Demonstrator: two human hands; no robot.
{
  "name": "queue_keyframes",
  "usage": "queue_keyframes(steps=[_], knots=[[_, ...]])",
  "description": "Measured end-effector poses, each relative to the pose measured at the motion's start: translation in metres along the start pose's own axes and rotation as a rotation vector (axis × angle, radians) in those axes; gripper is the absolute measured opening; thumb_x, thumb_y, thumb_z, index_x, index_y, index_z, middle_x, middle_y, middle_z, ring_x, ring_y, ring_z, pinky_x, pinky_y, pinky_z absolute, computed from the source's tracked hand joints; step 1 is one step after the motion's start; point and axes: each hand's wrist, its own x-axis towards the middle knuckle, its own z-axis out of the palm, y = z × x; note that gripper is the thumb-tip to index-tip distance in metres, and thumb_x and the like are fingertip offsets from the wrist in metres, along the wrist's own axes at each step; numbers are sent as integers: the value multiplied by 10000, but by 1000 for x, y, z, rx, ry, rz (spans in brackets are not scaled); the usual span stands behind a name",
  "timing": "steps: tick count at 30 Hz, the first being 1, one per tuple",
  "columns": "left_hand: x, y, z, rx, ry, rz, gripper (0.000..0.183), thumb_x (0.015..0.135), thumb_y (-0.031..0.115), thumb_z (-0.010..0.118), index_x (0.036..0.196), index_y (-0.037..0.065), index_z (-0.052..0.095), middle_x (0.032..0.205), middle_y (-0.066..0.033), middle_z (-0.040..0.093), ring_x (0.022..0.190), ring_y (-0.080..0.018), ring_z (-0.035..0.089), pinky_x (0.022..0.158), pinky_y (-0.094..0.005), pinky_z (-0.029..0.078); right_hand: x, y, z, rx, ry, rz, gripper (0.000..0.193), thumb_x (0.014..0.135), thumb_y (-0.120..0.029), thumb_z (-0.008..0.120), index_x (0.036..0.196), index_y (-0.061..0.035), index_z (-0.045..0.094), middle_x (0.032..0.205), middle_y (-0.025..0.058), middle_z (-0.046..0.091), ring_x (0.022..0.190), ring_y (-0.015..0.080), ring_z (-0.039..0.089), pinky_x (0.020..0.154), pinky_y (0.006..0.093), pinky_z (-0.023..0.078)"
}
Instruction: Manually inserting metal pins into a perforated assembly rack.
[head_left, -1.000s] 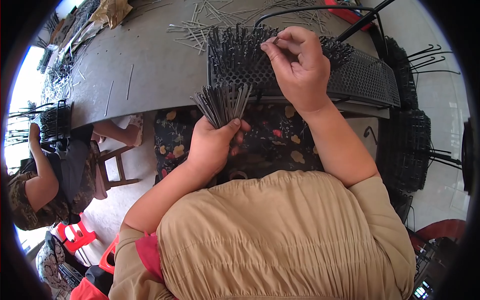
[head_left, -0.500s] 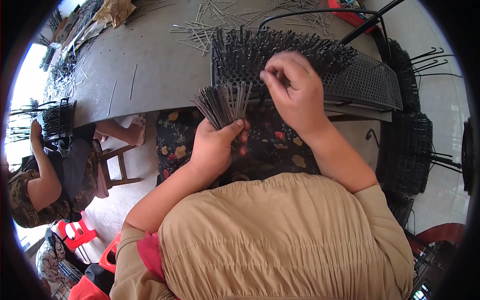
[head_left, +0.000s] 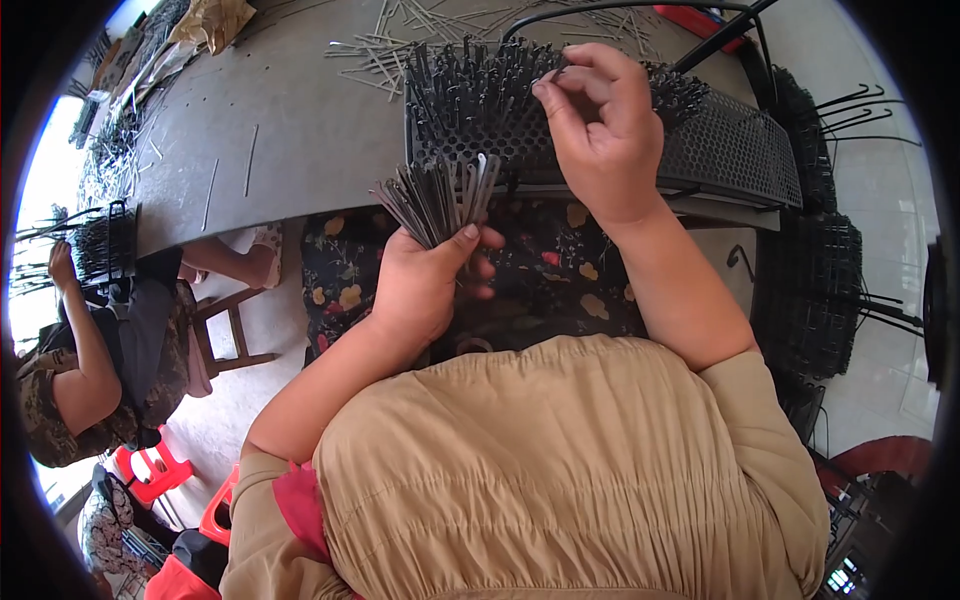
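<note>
My left hand [head_left: 420, 285] is closed round a fanned bundle of thin dark metal strips [head_left: 428, 205], held upright before the table edge with the thumb across it. Higher up and to the right, my right hand [head_left: 615, 140] hovers over a black perforated metal rack [head_left: 745, 150]. Its thumb and forefinger are pinched together; whatever is between them is too small to make out. Dense rows of dark metal strips [head_left: 465, 95] stand upright in the rack's holes, partly hidden behind that hand.
Loose strips [head_left: 425, 22] lie on the grey table [head_left: 310, 130], with two more near its left part. Filled black racks [head_left: 815, 290] stand at the right. A co-worker [head_left: 90, 370] sits at the left by another rack [head_left: 108, 240]. A dark flowered cloth [head_left: 350, 260] hangs below the table edge.
My right hand has moved up and slightly right over the rack, its thumb and forefinger still together. The left hand still holds the bundle, its fingers a little looser. The view has shifted slightly.
</note>
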Motion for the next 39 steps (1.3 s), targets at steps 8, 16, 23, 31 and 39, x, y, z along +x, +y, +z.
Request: queue_keyframes(steps=[8, 16, 23, 31, 39], knots=[[1, 1, 1, -2, 35, -21, 153, 962, 79, 560, 1099, 29, 605, 926, -91, 678, 668, -146, 615, 528, -303, 554, -1, 4, 8, 87, 72, -41, 362, 793, 37, 759, 1099, -37, 580, 890, 73, 699, 790, 120, 676, 704, 249, 533], [2, -1, 0, -37, 53, -9, 135, 960, 102, 580, 1062, 16, 601, 879, -90, 660, 647, -163, 623, 516, -307, 546, -3, -3, -9, -287, -42, -248, 186, 699, -11, 783, 864, -86, 742, 959, 40, 687, 865, 216, 599, 815, 314, 441], [2, -2, 3, -75, -8, -12, 121, 951, 89, 588, 1044, 15, 610, 869, -90, 650, 646, -171, 626, 500, -302, 534, -18, -15, -11, -75, -75, 49, 144, 783, -8, 762, 916, -38, 716, 935, 45, 677, 750, 111, 603, 663, 228, 472], [-4, 2, 7, -90, -58, 19, 103, 945, 67, 592, 1026, 7, 617, 875, -111, 674, 664, -178, 645, 492, -284, 521, -15, -32, -19, 656, -427, 954, 152, 848, -26, 708, 981, -16, 636, 790, 36, 675, 618, 62, 591, 506, 175, 420], [-1, -3, 9, -25, 10, 11, 103, 950, 78, 591, 1013, 1, 618, 859, -111, 679, 662, -175, 651, 505, -286, 529, -5, 14, -10, -26, -10, -141, 443, 848, 103, 676, 1224, 4, 463, 903, 116, 699, 820, 121, 686, 714, 224, 560]])
